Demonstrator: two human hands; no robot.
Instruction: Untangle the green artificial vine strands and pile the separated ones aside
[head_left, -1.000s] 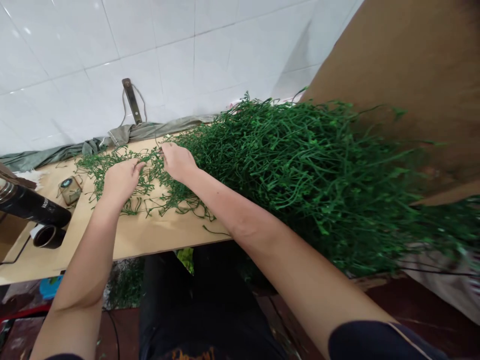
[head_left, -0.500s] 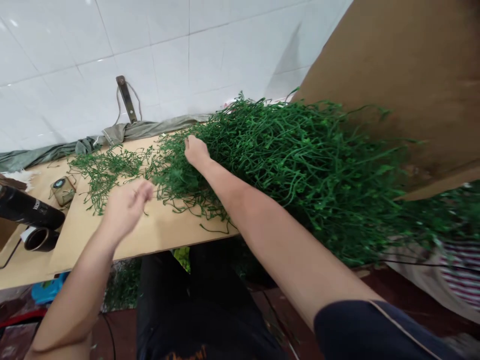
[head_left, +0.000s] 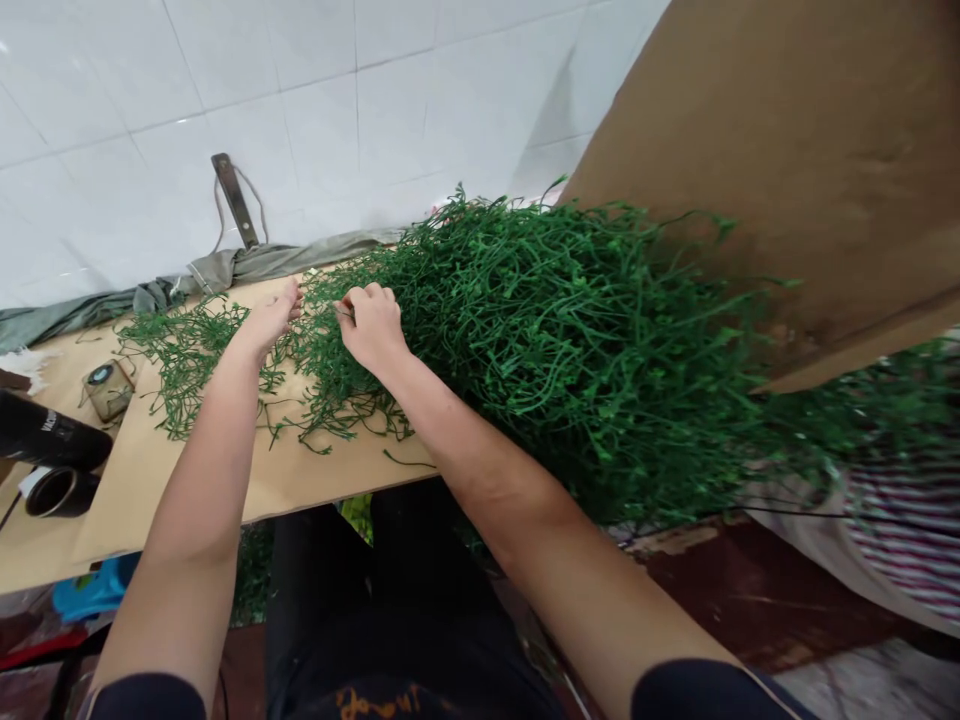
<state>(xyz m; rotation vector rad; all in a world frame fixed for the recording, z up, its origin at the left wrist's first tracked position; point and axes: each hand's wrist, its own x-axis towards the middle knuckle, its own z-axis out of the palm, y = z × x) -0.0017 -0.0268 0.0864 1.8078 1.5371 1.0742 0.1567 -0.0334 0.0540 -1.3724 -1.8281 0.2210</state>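
Observation:
A big heap of thin green artificial plant stems [head_left: 540, 320] covers the right part of the cardboard-topped table. A smaller, looser patch of the same stems [head_left: 187, 350] lies to its left. My left hand [head_left: 274, 318] is over the gap between the two, its fingers stretched out and nothing seen in them. At the left edge of the heap, my right hand [head_left: 373, 325] has its thumb and fingers pinched together. What lies in that pinch is too small to make out, and stems surround the hand.
On the left stand a black bottle [head_left: 49, 430], a dark cup [head_left: 64, 492] and a small clear box [head_left: 109, 388]. A large cardboard sheet [head_left: 787, 180] leans at the right. Rolled cloth [head_left: 292, 260] runs along the tiled wall [head_left: 300, 120]. More stems hang at far right.
My left hand has moved up and away from me, toward the back of the table. My right hand has drawn slightly left and nearer. The view has shifted a little to the right.

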